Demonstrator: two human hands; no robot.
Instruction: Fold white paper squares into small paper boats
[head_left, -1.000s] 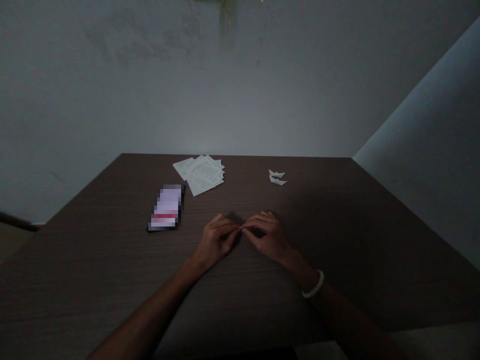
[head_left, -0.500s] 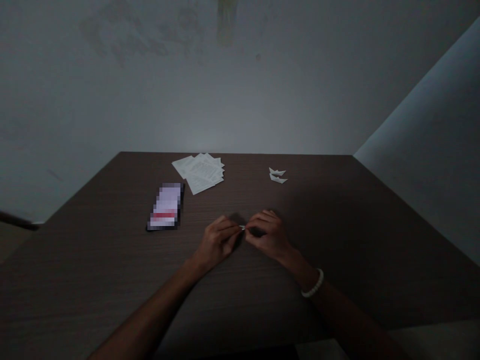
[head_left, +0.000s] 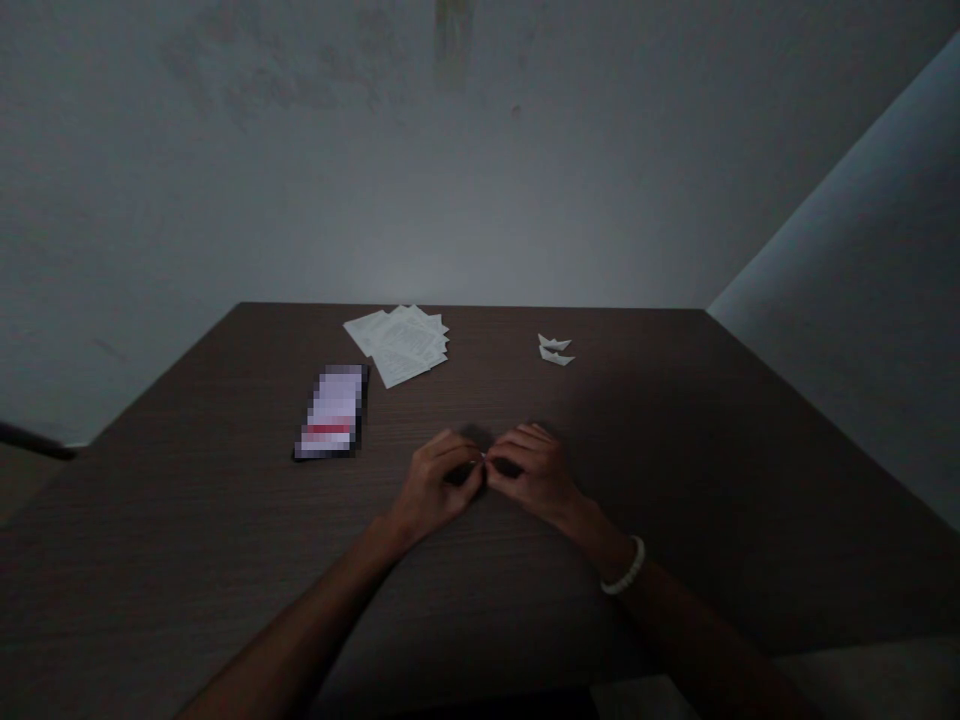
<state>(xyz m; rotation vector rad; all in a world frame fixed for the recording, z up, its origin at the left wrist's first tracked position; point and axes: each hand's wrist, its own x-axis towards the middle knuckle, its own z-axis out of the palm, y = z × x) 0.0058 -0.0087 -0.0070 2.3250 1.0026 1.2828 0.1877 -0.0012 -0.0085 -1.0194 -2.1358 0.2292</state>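
Observation:
My left hand (head_left: 442, 475) and my right hand (head_left: 534, 470) meet over the near middle of the table, thumbs and fingertips pinched together. Between them is a small piece of folded white paper (head_left: 484, 457), almost wholly covered by the fingers, so its shape does not show. Both hands are closed on it. Beyond my right hand lie two small folded paper boats (head_left: 555, 357), one close behind the other. A fanned stack of printed paper sheets (head_left: 405, 345) lies past my left hand.
A phone (head_left: 330, 412) with a lit, blurred screen rests left of my hands on the dark wooden table (head_left: 225, 520). The table's far edge runs along a stained pale wall (head_left: 480, 200). Another wall surface (head_left: 862, 260) rises at the right.
My fingertips have drawn closer together, the right hand shifting slightly left. Less of the white paper shows between them. The sheets, phone and paper boats have not moved.

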